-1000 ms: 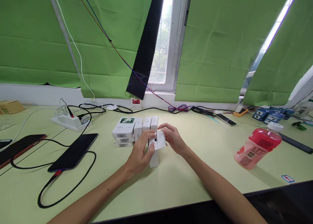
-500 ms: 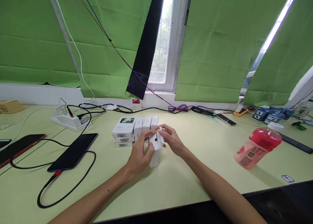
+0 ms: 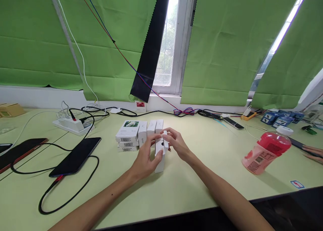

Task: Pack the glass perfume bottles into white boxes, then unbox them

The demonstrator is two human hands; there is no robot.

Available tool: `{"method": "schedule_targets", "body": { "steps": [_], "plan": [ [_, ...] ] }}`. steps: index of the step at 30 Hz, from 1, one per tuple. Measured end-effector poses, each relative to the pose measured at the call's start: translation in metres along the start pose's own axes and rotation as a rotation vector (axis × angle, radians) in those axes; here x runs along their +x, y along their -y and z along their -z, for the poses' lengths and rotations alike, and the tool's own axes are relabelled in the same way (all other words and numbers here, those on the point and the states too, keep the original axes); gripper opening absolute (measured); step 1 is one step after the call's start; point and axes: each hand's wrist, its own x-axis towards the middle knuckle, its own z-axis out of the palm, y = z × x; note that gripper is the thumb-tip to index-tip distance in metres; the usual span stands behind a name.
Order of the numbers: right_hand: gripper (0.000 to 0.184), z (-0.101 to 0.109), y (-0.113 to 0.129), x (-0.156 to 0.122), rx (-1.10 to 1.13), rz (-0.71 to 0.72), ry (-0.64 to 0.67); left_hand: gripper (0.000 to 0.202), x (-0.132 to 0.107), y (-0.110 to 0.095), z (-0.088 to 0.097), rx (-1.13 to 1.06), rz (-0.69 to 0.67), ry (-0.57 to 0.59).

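A small white carton (image 3: 159, 160) stands upright on the pale green table (image 3: 176, 187). My left hand (image 3: 145, 158) wraps round its left side with the thumb against the front. My right hand (image 3: 176, 142) pinches the carton's top flap (image 3: 165, 139), which is folded nearly down onto the opening. Just behind stands a cluster of similar white boxes (image 3: 131, 135), some stacked flat with barcodes facing me, others upright.
A black phone (image 3: 75, 156) on a looping cable lies at left, beside another dark phone (image 3: 20, 152) and a power strip (image 3: 72, 124). A red-liquid bottle (image 3: 266, 152) lies at right. Another person's fingers (image 3: 313, 152) show at the far right edge. Cables run along the windowsill.
My right hand has pushed the carton's top flap from standing open down toward the opening. My left hand has slid lower round the carton. Fingers have appeared at the far right edge.
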Motion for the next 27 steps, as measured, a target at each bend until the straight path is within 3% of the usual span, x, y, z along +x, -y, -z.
{"method": "schedule_targets", "body": {
  "steps": [8,17,27],
  "plan": [
    [0.034,-0.0014,0.0003,0.0000,0.003,0.002,-0.017,0.044,-0.0007,0.0030,-0.0012,-0.111,-0.041,-0.017],
    [0.035,-0.0052,0.0005,-0.0018,-0.011,-0.004,-0.085,0.049,-0.0034,0.0019,-0.0081,-0.027,-0.020,-0.090],
    [0.030,-0.0098,-0.0017,-0.0010,-0.035,0.016,-0.063,0.061,-0.0030,0.0021,-0.0093,-0.006,-0.020,-0.076]
  ]
}}
